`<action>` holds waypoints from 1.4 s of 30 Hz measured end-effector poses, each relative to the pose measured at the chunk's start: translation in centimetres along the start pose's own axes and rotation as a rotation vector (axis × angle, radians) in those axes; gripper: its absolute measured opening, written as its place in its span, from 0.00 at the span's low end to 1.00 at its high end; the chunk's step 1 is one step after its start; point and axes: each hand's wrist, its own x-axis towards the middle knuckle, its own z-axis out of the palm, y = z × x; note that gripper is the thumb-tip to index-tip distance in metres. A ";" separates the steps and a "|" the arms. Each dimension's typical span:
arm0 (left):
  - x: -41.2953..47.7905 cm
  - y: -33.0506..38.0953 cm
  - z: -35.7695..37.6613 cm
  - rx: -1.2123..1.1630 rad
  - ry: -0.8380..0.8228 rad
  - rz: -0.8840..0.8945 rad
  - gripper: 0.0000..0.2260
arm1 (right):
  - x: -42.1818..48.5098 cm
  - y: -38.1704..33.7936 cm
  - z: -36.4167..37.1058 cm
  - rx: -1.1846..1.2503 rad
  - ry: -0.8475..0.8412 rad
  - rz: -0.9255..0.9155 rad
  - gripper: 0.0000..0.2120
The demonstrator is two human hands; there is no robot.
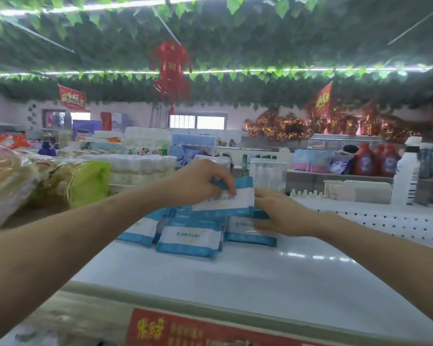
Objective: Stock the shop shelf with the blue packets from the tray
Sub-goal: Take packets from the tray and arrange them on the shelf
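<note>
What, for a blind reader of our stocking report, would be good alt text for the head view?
A person's left hand holds a blue-and-white plastic packet over a cluster of matching packets on a white metal shelf, while the open right hand touches the rightmost one. Behind, shop goods crowd other shelves under hanging green leaves.

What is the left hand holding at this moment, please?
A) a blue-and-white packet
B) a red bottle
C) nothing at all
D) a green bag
A: the left hand has its fingers curled over the top edge of a blue-and-white packet, raised above the other packets lying on the white shelf.
</note>
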 end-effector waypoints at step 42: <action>2.8 -0.5 5.5 0.274 -0.161 0.136 0.09 | -5.2 -0.9 -6.5 -0.041 0.249 0.016 0.09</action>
